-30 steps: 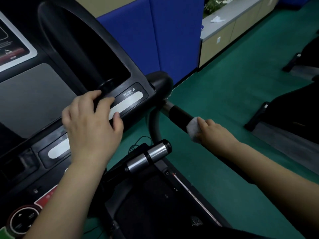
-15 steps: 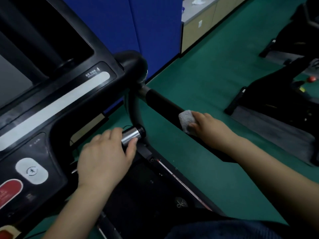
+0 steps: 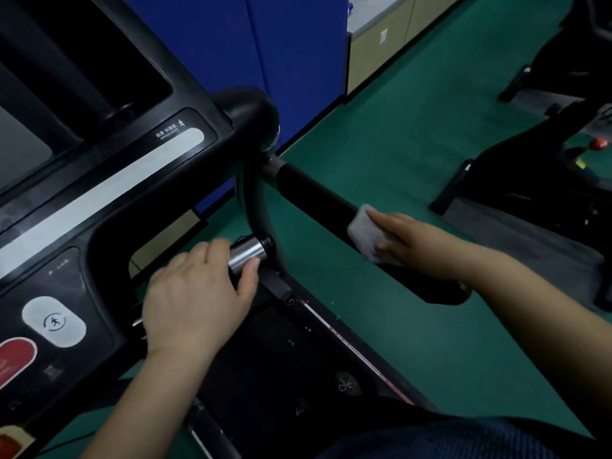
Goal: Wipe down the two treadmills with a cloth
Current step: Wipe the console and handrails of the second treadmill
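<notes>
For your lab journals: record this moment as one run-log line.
step: wiping side handrail | right hand: presses cloth on rail | left hand: grips silver sensor bar | console: untouched

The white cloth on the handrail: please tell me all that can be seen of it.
The cloth is small, white and soft-looking, maybe a folded wipe. It lies crumpled over the top of the black padded handrail, about midway along it. The right hand presses it against the rail, fingers over its near part, so only its far edge shows fully. Nothing else touches it. Whether it is wet cannot be told.
</notes>
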### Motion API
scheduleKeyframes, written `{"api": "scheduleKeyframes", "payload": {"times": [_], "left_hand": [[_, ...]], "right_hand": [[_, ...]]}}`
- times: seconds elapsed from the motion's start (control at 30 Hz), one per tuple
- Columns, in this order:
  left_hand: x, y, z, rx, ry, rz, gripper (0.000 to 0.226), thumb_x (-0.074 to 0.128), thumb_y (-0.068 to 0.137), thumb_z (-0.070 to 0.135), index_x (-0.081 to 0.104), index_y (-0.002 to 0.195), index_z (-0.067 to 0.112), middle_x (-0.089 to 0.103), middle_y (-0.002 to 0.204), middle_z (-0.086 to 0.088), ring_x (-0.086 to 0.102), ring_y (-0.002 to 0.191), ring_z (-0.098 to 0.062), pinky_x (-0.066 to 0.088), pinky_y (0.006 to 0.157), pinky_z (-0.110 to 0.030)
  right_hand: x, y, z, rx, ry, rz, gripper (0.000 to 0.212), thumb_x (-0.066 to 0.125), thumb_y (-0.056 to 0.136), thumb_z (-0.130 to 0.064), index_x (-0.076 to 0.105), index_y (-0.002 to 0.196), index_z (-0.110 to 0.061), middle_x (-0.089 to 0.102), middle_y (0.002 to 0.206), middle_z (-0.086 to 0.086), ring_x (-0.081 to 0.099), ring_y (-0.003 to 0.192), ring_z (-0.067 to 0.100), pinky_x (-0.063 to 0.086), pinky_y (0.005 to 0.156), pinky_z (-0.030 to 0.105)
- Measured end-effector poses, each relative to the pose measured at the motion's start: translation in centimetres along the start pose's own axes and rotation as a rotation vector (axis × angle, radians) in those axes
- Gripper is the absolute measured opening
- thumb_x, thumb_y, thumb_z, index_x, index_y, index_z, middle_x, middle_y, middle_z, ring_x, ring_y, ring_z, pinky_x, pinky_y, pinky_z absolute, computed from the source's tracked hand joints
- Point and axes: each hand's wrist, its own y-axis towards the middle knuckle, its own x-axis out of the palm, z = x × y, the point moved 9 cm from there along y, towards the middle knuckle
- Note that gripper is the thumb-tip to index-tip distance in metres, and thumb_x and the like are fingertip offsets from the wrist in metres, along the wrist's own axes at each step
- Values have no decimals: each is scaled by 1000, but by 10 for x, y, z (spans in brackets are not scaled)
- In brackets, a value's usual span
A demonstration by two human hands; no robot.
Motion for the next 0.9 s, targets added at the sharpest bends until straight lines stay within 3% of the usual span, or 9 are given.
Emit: {"api": "scheduleKeyframes", "payload": {"times": [0.13,0.27,0.4,0.57,0.73,0.9], "left_hand": [[0,1,2,-10,8,3,52,35,89,55,63,98,13,62,75,-4,57,64,-28,37,52,-31],[1,1,2,-18,4,0,53,35,90,54,64,100,11,65,77,-6,59,65,-29,39,52,-31],[2,-1,3,-20,-5,-7,54,35,90,53,64,103,9,67,79,-9,60,66,-33,41,52,-32],[-2,-3,1,-33,-24,17,53,38,89,52,65,104,9,66,80,-10,61,68,-35,35,54,-30],[-3,-3,2,-26,-21,38,54,36,90,53,65,106,10,67,81,-10,62,69,-34,34,54,-29],[-2,-2,4,-4,-11,45,56,34,89,55,65,105,10,67,82,-9,62,70,-35,34,54,-29]], "right_hand": [[2,-34,19,14,-15,16,66,52,95,-31,18,151,-27,37,148,1,43,131,22,34,107,31],[-4,6,0,20,17,-33,57,50,97,-30,28,149,-18,43,145,8,44,130,22,30,102,24],[-9,45,-11,19,144,-79,54,48,99,-32,31,149,-22,41,149,2,40,135,16,24,100,15],[-6,4,7,14,171,-64,58,52,97,-29,27,150,-26,37,151,0,37,136,14,22,103,16],[-3,-60,41,56,216,-115,57,53,95,-33,28,146,-39,40,146,-13,38,131,3,22,103,13],[-7,-31,30,62,161,-87,56,52,96,-36,32,147,-30,43,146,-5,41,133,12,28,109,23]]}}
